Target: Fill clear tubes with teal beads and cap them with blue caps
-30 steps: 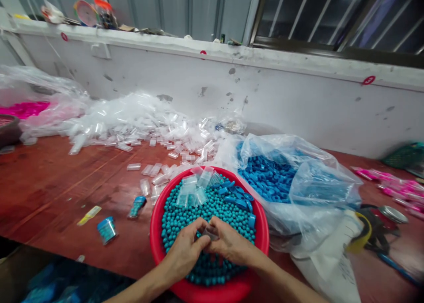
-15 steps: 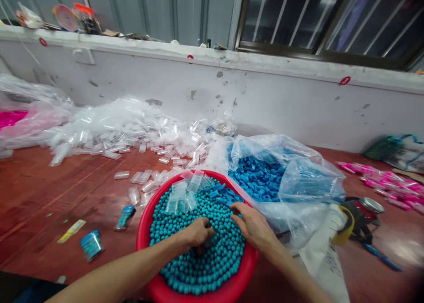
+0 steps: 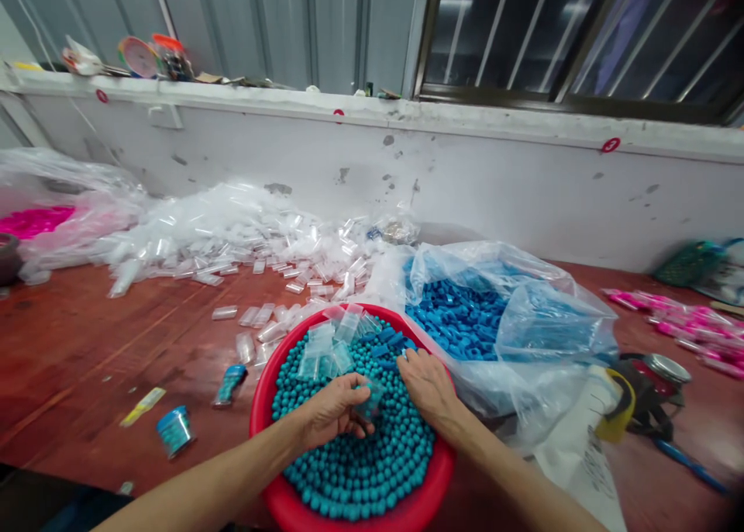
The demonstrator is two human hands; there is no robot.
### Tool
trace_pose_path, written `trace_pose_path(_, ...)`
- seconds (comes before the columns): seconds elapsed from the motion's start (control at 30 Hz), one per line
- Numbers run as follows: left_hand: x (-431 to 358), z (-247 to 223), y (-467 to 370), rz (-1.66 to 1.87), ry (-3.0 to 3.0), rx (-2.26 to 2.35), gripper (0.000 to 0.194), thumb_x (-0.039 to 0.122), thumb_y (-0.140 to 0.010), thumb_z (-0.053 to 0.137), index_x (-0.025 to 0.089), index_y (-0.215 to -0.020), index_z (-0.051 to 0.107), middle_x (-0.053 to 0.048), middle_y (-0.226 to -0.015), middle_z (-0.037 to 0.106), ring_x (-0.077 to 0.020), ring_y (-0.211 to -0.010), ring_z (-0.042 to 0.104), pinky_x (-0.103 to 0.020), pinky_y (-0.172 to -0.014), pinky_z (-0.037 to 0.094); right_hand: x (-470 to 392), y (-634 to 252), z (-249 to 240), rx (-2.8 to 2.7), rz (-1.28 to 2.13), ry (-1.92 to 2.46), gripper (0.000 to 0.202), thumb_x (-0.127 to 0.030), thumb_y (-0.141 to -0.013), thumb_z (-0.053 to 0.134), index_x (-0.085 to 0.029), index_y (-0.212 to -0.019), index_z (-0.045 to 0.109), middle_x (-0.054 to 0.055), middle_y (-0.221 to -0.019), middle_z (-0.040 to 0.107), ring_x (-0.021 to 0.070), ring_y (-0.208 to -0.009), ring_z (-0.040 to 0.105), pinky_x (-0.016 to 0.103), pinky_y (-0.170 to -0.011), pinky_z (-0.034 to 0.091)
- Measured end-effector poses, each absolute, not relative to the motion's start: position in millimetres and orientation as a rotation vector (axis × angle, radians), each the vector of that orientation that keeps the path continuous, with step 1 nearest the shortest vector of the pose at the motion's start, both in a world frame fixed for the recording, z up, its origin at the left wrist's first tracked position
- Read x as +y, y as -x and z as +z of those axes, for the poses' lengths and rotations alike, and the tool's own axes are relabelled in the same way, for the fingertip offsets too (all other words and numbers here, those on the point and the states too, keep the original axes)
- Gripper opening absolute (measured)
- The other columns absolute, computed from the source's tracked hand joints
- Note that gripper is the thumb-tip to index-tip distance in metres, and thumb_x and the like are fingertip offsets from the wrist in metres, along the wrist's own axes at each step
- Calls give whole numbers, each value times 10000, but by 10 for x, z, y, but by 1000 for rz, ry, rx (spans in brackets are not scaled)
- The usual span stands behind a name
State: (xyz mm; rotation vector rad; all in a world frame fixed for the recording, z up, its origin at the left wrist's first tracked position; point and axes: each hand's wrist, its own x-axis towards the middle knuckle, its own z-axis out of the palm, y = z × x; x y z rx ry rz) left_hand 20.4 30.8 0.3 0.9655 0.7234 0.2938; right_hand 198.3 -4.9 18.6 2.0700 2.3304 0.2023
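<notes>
A red basin (image 3: 259,408) holds many turquoise beads (image 3: 349,485), with clear plastic containers (image 3: 318,350) and several blue caps (image 3: 388,343) lying on top of them. My left hand (image 3: 340,412) is closed around a small clear container (image 3: 370,400) just above the beads. Bent over the edge of the blue caps, my right hand (image 3: 427,381) has its fingers curled together; their tips are partly hidden, and what they grip cannot be made out. Two filled containers with blue caps, one upright (image 3: 175,431) and one tilted (image 3: 230,385), are on the table left of the basin.
Behind the basin a clear bag (image 3: 546,315) of blue caps lies open. Clear containers (image 3: 232,237) are heaped along the wall. Pink pieces (image 3: 691,326) and a lidded jar (image 3: 667,369) are at the right. A yellow strip (image 3: 142,406) lies on the red table (image 3: 75,361).
My left hand has risen out of the beads and turned, showing the clear container. My right hand has closed its fingers at the blue caps. The view has shifted slightly.
</notes>
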Motion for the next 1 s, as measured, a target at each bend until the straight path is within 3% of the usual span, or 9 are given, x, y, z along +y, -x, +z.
trace_pose_path(0.2,238,24,-181,383,-1083,937,302,371,-637,595,177,-801,431,38,-648,551,-102,-526,564,-182,-433,351,-209,-1950,281,2372,155,-2002,198,-73,-815,405,-191,-819,564,72,-804,589,208,-751,537,296,-621,364)
trace_pose_path(0.3,249,-28,-262,369,-1144,1079,218,322,-652,564,184,-754,431,63,-538,519,-99,-411,514,-183,-380,295,-221,-1983,367,2462,-29,-1941,136,-148,-818,447,-203,-816,572,42,-812,594,181,-752,549,257,-616,374)
trace_pose_path(0.43,296,-157,-486,311,-1167,1202,177,263,-654,567,188,-728,424,99,-386,421,-102,-256,398,-207,-345,267,-199,-2106,446,2638,-316,-2065,212,-215,-810,479,-194,-1010,547,37,-898,610,169,-811,562,243,-687,392)
trace_pose_path(0.5,332,-199,-605,298,-1156,1186,183,260,-656,571,189,-732,420,105,-372,397,-99,-250,384,-210,-350,276,-199,-2169,450,2658,-456,-2185,229,-258,-829,449,-200,-1027,547,16,-827,625,163,-749,569,242,-651,394)
trace_pose_path(0.6,390,-197,-697,265,-1099,1048,230,330,-657,574,193,-755,418,80,-437,450,-114,-321,461,-203,-372,301,-227,-2243,430,2616,-614,-2350,236,-311,-850,401,-200,-822,607,-17,-662,591,141,-623,540,231,-587,380)
trace_pose_path(0.67,421,-160,-672,241,-1045,933,300,391,-635,587,198,-779,408,55,-522,505,-130,-392,521,-205,-392,322,-262,-2283,417,2623,-694,-2426,241,-318,-839,425,-188,-756,609,-11,-690,591,139,-663,538,230,-626,386)
trace_pose_path(0.83,431,-35,-403,298,-955,771,370,401,-620,622,192,-841,412,20,-709,556,-101,-523,547,-197,-465,346,-355,-2291,422,2585,-931,-2284,134,-265,-769,535,-194,-866,592,-3,-830,607,142,-771,543,215,-681,400)
trace_pose_path(1.0,313,50,-122,424,-921,732,293,338,-690,610,188,-856,421,9,-771,556,-117,-677,566,-194,-525,359,-308,-1996,410,2462,-599,-2030,167,-309,-728,599,-181,-835,580,34,-815,633,194,-785,572,241,-645,385)
